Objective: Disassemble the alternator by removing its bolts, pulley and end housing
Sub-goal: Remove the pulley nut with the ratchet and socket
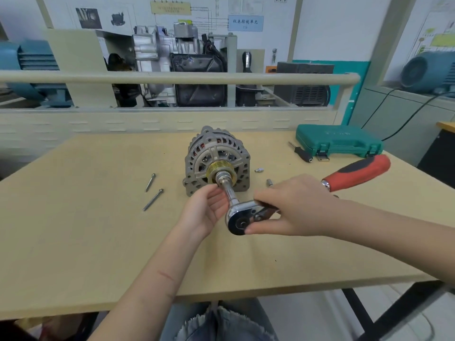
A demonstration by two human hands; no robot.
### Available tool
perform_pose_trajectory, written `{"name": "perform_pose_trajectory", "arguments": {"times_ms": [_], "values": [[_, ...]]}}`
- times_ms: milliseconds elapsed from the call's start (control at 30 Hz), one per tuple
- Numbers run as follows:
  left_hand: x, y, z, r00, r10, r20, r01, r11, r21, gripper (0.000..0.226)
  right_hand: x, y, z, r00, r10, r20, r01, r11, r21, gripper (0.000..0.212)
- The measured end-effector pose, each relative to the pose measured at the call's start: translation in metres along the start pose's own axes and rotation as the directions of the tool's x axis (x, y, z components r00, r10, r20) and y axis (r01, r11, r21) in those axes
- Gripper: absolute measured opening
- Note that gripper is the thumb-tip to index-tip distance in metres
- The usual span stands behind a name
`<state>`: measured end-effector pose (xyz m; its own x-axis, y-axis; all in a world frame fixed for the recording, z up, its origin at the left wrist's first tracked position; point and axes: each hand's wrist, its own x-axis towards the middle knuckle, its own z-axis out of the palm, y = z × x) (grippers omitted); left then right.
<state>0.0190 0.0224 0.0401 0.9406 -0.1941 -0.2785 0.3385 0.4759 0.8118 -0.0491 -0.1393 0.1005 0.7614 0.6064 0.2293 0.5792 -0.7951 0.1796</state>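
A grey alternator (216,153) stands on the table (86,237) with its gold pulley (213,169) facing me. A chrome socket and extension (226,187) sit on the pulley nut and join the head of a ratchet wrench (240,217) with a red and black handle (359,172). My right hand (290,205) grips the ratchet just behind its head. My left hand (209,207) cups the extension from the left, fingers curled against it. Two long bolts (153,199) lie loose on the table left of the alternator.
A green tool case (337,140) lies closed at the back right, with a small black-handled driver (300,151) beside it. Two small sockets (259,170) lie right of the alternator. A rail and engine display stand behind the table.
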Motion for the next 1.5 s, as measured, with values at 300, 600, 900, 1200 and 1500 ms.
{"name": "perform_pose_trajectory", "arguments": {"times_ms": [300, 600, 900, 1200, 1500], "values": [[-0.001, 0.001, 0.018, 0.99, -0.143, 0.009, 0.143, 0.99, 0.004, 0.024, 0.005, -0.008, 0.01, 0.999, -0.036, 0.016, 0.036, 0.998, -0.056, 0.052], [-0.007, 0.001, 0.023, 0.97, -0.24, 0.044, 0.24, 0.971, -0.017, 0.023, 0.014, -0.007, 0.009, 0.999, -0.037, 0.025, 0.037, 0.999, -0.005, 0.06], [-0.002, -0.01, 0.022, 0.964, -0.22, 0.15, 0.237, 0.965, -0.112, 0.026, -0.007, -0.012, 0.043, 0.969, 0.247, -0.011, -0.196, 0.795, 0.574, 0.021], [0.002, -0.011, 0.015, 0.947, -0.278, 0.162, 0.305, 0.935, -0.179, 0.03, 0.005, -0.015, 0.043, 0.992, 0.089, 0.094, -0.117, 0.926, 0.358, 0.032], [0.007, -0.025, 0.017, 0.918, -0.243, 0.312, 0.359, 0.843, -0.4, 0.045, -0.028, -0.016, 0.07, 0.949, 0.304, -0.082, -0.242, 0.87, 0.429, 0.039]]}}
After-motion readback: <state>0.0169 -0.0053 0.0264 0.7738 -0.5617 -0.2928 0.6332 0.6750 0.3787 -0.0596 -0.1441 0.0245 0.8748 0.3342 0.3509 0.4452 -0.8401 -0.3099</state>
